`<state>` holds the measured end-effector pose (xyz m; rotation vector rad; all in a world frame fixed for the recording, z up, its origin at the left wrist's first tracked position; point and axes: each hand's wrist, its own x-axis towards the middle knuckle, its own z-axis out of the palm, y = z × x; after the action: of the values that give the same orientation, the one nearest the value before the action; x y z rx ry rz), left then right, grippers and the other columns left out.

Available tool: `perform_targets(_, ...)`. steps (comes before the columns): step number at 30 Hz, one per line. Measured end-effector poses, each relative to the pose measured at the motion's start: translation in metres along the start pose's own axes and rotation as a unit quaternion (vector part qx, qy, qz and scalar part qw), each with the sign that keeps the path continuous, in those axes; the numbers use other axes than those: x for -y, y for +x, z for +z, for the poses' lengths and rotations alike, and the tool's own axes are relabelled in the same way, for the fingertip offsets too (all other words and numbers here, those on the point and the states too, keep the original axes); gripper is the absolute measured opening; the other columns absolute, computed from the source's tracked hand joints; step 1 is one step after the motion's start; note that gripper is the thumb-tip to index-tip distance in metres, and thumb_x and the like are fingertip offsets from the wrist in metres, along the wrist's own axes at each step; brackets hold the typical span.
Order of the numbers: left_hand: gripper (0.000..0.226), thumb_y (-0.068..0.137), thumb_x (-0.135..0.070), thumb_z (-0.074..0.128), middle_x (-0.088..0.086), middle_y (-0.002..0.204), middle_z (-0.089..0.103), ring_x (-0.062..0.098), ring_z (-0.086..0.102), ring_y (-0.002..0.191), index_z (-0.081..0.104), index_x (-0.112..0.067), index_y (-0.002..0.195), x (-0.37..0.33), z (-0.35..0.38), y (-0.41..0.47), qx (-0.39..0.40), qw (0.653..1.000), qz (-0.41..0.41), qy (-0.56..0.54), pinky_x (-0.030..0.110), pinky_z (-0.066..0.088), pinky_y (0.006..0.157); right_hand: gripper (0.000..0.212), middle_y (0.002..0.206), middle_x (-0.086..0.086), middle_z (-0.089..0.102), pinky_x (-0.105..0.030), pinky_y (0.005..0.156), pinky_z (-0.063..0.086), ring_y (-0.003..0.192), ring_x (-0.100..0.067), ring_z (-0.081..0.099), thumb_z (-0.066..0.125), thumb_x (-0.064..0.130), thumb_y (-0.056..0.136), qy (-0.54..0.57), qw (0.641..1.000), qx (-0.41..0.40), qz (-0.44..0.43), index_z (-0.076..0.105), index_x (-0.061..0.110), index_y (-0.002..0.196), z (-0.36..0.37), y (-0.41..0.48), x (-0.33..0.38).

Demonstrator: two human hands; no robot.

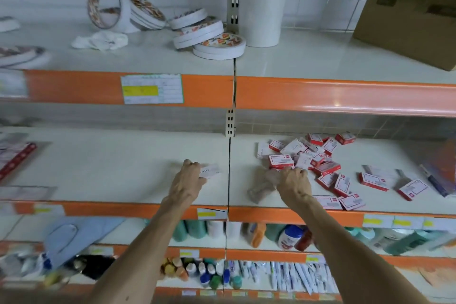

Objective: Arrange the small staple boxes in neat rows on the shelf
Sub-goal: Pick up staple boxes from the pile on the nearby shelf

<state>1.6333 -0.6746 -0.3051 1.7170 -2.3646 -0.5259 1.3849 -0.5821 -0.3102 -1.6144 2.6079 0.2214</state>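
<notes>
Barely begun, by the look of it. One staple box [209,171] held in the left hand [188,181], fingers closed around its near end, set down on the bare shelf [111,168] just left of the shelf seam [229,170]. No row formed there yet; no other box on that side of the seam.

Right of the seam, a loose pile of staple boxes [306,155], red and white, tumbled at all angles, some overlapping. Further right of the seam, a few strays [373,181] lying apart, and two more [340,202] near the front edge.

Right hand [293,180] at the near edge of the pile, fingers curled down onto it; whether closed on a box, cannot tell, as knuckles hide the fingertips.

Nearly everything left: almost the whole pile to move and align.
</notes>
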Motion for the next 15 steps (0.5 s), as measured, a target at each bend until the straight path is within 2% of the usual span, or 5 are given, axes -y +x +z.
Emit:
perform_targets(2,0.041,0.093,-0.017,0.061,0.011,0.116,0.048,0.030,0.062,0.094,0.055,-0.011,0.133,0.019,-0.010,-0.008,-0.013,1.000,-0.023,-0.004,0.036,0.049,0.088,0.048,0.135,-0.024,0.044,-0.036,0.101,0.042,0.118,-0.032,0.045,0.049,0.015,0.095,0.009,1.000,-0.003,-0.006,0.034,-0.004,0.138,-0.012,0.003,0.008)
perform_targets(6,0.039,0.092,-0.013,0.061,0.015,0.118,0.048,0.033,0.061,0.097,0.057,-0.005,0.130,0.062,-0.029,-0.023,-0.030,0.997,-0.064,-0.006,0.037,0.047,0.094,0.033,0.124,-0.020,0.052,-0.037,0.099,0.043,0.112,-0.030,0.047,0.042,0.013,0.097,0.064,0.996,-0.039,-0.052,0.046,0.001,0.128,-0.029,0.004,0.048)
perform_targets(10,0.039,0.093,-0.014,0.060,0.016,0.122,0.046,0.032,0.061,0.100,0.055,-0.005,0.131,0.103,-0.050,-0.040,-0.045,0.994,-0.103,-0.009,0.035,0.046,0.095,0.034,0.125,-0.019,0.051,-0.036,0.099,0.038,0.116,-0.031,0.045,0.043,0.015,0.098,0.066,0.989,-0.045,-0.127,0.045,-0.001,0.128,-0.036,-0.004,0.116)
perform_targets(15,0.033,0.095,-0.014,0.056,0.016,0.123,0.044,0.034,0.060,0.098,0.055,0.001,0.124,0.174,-0.083,-0.067,-0.054,0.986,-0.158,0.002,0.036,0.048,0.088,0.029,0.121,-0.018,0.054,-0.035,0.093,0.040,0.114,-0.032,0.047,0.048,0.012,0.094,0.065,0.973,-0.047,-0.215,0.050,0.000,0.120,-0.046,-0.017,0.221)
